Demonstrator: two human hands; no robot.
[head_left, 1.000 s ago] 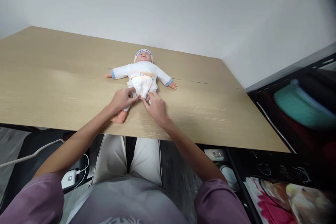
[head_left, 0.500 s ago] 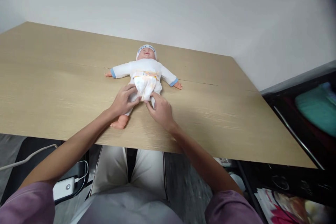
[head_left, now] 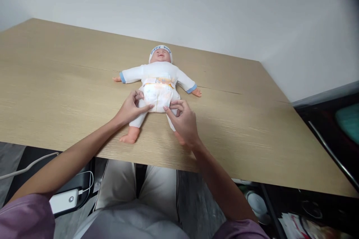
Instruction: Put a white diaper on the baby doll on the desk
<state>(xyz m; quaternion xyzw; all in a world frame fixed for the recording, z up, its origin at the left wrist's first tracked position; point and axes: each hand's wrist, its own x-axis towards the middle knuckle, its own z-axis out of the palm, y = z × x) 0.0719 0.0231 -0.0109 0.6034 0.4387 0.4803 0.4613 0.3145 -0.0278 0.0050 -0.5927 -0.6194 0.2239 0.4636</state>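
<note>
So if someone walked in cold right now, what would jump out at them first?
The baby doll lying face up mid-table, arms spread, in a white outfit and cap. Next, the two hands at its diaper: the left hand at one side, fingers on its lower edge, the right hand at the other. Around them, bare wooden table.

Matt wood-grain table [head_left: 70,82]; smooth plastic doll [head_left: 158,82] in soft cloth.

Short mauve sleeves, bare forearms — a grey top with white trousers below.
</note>
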